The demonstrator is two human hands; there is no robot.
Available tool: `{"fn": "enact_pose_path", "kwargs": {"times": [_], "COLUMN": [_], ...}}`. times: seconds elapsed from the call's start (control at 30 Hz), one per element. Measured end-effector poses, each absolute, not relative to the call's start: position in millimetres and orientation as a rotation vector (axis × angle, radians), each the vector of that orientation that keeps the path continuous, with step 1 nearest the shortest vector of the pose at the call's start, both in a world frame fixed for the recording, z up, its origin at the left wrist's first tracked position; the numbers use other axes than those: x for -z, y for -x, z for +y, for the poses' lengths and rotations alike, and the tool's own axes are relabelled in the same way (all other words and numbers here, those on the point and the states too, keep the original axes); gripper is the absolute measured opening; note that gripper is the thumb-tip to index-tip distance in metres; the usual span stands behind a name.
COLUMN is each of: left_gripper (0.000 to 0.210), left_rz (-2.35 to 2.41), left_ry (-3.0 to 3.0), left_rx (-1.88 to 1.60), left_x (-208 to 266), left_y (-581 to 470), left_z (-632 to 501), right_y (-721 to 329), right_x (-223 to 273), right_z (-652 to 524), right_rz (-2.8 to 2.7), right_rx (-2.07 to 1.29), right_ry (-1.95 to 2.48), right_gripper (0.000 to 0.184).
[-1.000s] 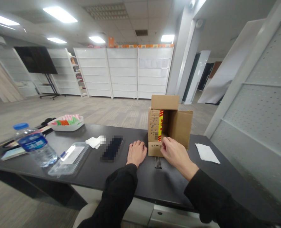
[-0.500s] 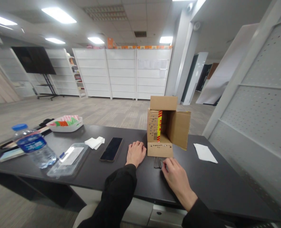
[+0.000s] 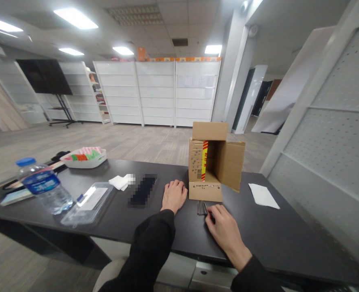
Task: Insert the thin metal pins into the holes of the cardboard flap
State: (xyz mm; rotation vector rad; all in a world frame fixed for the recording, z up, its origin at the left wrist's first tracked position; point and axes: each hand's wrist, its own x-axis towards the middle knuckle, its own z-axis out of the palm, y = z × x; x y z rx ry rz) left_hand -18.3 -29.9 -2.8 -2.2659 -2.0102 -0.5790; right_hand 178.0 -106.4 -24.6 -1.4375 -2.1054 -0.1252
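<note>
A row of several thin dark metal pins (image 3: pixel 201 208), perhaps nails or screws, lies side by side on the table in front of the cardboard box. At the row's right end is my right hand (image 3: pixel 225 227), thumb and index finger curled together at the last pin. Whether they grip one is hidden. My left hand (image 3: pixel 174 196) lies palm down on the table left of the pins, fingers forward, holding nothing. The cardboard box (image 3: pixel 205 192) stands on its side with flaps spread, its opening facing me. Small holes dot its lower flap and left panel.
Left of my hands are a phone (image 3: pixel 143 190), folded tissues (image 3: pixel 118 182), a clear plastic case (image 3: pixel 86 205), a water bottle (image 3: pixel 45 186) and a white basket (image 3: pixel 85 163) of wrapped items. White paper (image 3: pixel 263 195) lies right of the box on the dark table (image 3: pixel 276 235).
My right thumb and index finger have shifted slightly at the end of the row, and the pins there look a little more fanned. My left hand stays where it was.
</note>
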Motion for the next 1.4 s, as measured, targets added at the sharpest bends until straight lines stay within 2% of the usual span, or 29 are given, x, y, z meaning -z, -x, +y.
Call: {"fn": "enact_pose_path", "kwargs": {"times": [1.4], "left_gripper": [0.026], "left_rz": [-1.954], "left_ry": [2.246], "left_rx": [0.661], "left_x": [11.3], "left_y": [21.1], "left_z": [-25.4], "right_y": [-172.1], "right_x": [24.6], "right_z": [-105.2], "right_rz": [-2.182], "right_rx": [0.023], "right_ry": [1.411], "right_gripper": [0.019]}}
